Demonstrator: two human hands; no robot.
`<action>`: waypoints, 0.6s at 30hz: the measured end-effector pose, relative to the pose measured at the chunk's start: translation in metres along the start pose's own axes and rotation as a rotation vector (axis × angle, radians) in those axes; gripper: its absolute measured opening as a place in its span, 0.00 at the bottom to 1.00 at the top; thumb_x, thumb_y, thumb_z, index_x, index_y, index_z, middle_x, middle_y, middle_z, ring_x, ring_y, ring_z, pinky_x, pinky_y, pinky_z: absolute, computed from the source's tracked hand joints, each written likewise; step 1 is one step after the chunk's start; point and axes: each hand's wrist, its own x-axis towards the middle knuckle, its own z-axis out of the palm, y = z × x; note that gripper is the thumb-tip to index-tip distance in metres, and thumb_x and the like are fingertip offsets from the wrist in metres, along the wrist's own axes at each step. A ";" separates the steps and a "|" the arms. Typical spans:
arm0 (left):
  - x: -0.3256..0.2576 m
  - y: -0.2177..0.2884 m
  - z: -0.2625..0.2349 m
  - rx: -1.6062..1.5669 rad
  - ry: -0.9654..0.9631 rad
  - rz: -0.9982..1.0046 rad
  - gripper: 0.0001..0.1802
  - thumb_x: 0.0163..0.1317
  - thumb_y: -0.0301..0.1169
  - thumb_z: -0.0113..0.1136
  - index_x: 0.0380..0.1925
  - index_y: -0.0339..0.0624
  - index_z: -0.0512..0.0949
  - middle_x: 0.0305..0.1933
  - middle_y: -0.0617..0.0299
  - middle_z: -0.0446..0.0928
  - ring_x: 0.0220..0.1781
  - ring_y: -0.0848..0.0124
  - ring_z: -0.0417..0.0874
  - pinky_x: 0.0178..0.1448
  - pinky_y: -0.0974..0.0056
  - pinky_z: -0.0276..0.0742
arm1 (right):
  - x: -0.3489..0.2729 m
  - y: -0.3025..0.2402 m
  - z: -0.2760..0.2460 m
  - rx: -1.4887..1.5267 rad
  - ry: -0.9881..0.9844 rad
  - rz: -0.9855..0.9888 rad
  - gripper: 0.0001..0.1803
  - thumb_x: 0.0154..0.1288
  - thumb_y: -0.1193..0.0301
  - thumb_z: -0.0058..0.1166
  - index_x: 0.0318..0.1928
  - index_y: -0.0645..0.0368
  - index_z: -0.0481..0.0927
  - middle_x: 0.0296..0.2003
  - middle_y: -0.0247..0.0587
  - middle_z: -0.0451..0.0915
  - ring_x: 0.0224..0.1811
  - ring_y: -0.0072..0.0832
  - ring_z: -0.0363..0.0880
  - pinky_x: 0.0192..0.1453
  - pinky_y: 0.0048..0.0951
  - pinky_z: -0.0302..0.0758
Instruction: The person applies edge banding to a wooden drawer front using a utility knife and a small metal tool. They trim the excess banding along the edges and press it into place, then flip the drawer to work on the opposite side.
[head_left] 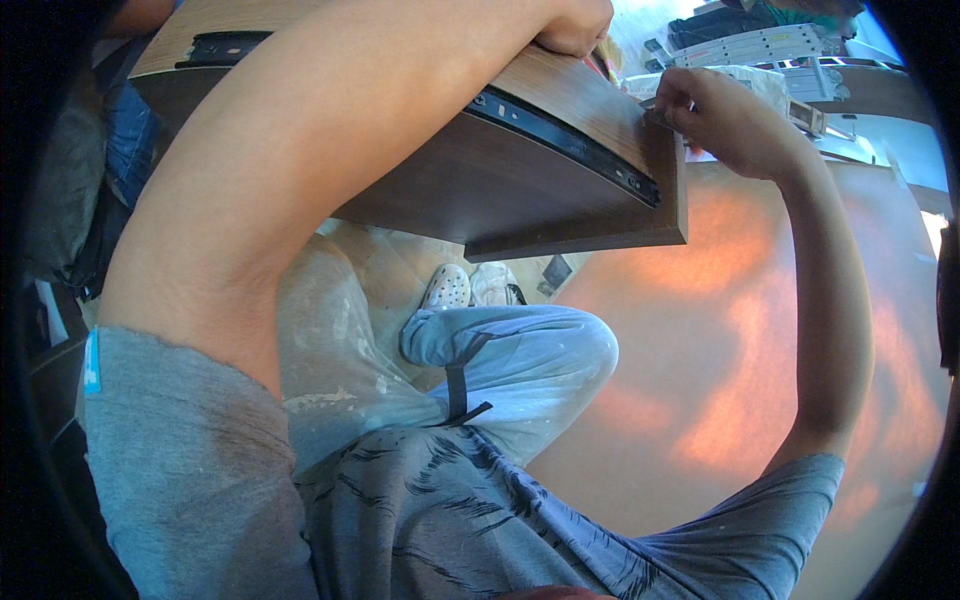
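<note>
A brown wooden drawer (430, 195) lies across the far side in front of me, above my legs. Along its side runs a black metal drawer slide (570, 145), its far-left end partly covered by my left forearm. My left hand (578, 25) rests beyond the slide at the drawer's far edge, its fingers curled and mostly hidden. At the drawer's right end, by the top corner of the front panel (672, 190), my right hand (725, 118) is closed in a pinch. Whatever sits between those fingertips is too small to name.
A large smooth board or tabletop (720, 330) spreads on my right, catching orange reflections. Metal ladder-like parts (760, 48) and other clutter stand at the far right. Another person's denim-clothed part (130, 130) shows at the left. My white clogs (447, 287) are on the floor beneath the drawer.
</note>
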 end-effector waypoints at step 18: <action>-0.007 0.001 -0.001 -0.007 0.003 -0.002 0.09 0.54 0.25 0.62 0.33 0.38 0.89 0.37 0.42 0.88 0.41 0.46 0.90 0.46 0.48 0.83 | 0.009 0.003 0.024 -0.534 0.308 -0.349 0.08 0.73 0.76 0.59 0.44 0.47 0.87 0.47 0.33 0.85 0.64 0.35 0.81 0.90 0.60 0.51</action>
